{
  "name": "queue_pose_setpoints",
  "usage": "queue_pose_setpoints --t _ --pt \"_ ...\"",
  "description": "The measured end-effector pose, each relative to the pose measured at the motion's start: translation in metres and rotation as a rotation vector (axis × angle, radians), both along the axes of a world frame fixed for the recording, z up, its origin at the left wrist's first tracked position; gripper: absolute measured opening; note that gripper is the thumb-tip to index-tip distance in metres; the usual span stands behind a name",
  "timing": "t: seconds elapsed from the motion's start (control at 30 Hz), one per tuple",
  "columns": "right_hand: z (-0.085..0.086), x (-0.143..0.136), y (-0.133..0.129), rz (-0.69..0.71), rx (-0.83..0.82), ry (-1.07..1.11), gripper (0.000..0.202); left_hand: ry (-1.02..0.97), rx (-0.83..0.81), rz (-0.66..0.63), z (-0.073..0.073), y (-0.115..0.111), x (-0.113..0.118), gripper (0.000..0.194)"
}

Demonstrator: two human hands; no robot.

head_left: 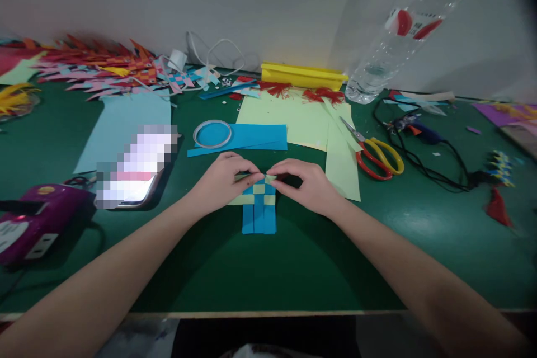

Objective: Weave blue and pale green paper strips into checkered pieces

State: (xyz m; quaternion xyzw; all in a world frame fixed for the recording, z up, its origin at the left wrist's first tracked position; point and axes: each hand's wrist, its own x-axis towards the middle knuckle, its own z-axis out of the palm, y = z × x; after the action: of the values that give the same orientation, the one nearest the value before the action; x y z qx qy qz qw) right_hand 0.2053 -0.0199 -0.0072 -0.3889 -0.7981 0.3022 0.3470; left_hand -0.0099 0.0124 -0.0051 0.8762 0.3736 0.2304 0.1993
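Observation:
In front of me lies a small woven paper piece (259, 207), with blue strips running up and down and pale green strips crossing them in a check pattern. My left hand (224, 179) pinches its upper left edge between thumb and fingers. From the other side my right hand (304, 182) pinches the upper right edge, the fingertips of both hands almost meeting. Loose blue strip ends hang toward me below the weave, and a pale green end sticks out to the left under my left hand. The fingers partly hide the top edge.
Scissors (373, 154) with red and yellow handles lie at right, beside pale green paper (297, 120). A tape roll (212, 147) rests on blue paper (260, 137). A phone (142, 168) and purple power strip (46, 221) are left; a plastic bottle (377, 61) leans on the wall.

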Motion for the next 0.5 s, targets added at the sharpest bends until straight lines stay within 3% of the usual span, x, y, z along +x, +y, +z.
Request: queue_pose_setpoints --t 0.33,0.5 --pt "0.0002 0.0009 -0.0008 -0.057 -0.111 0.007 0.026 0.014 -0.013 -0.016 0.0005 -0.0012 0.0002 0.026" --pt "-0.0022 0.0008 -0.0001 -0.068 -0.115 0.022 0.017 0.015 0.001 -0.013 -0.0002 -0.0007 0.0003 0.026"
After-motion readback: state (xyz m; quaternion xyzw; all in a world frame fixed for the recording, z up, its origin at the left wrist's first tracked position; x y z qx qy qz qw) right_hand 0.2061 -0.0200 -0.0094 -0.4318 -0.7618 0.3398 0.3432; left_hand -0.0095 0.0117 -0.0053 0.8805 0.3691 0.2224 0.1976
